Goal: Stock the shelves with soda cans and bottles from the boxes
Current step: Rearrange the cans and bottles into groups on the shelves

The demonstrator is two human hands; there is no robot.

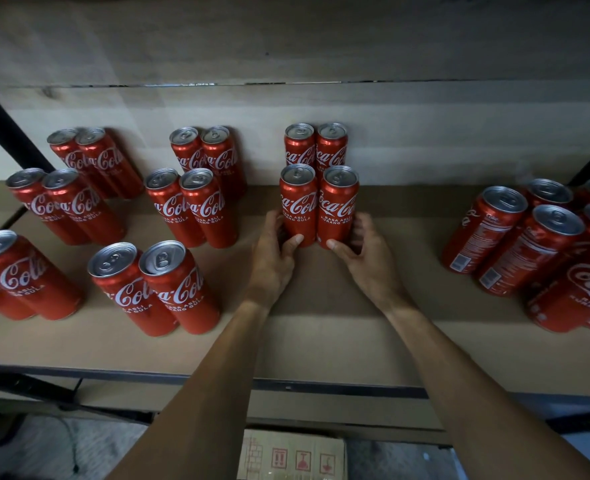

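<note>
Cardboard-lined shelf point(321, 327), red cola cans point(196, 202) standing in pairs.
Left hand point(274, 252) grasps left can point(298, 202), right hand point(364, 252) grasps right can point(338, 206); both upright mid-shelf, side by side.

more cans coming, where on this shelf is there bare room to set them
Widest bare shelf: between the gripped pair and the right cluster. Also the front strip along the shelf edge. The left pairs are crowded, narrow gaps only.
</note>
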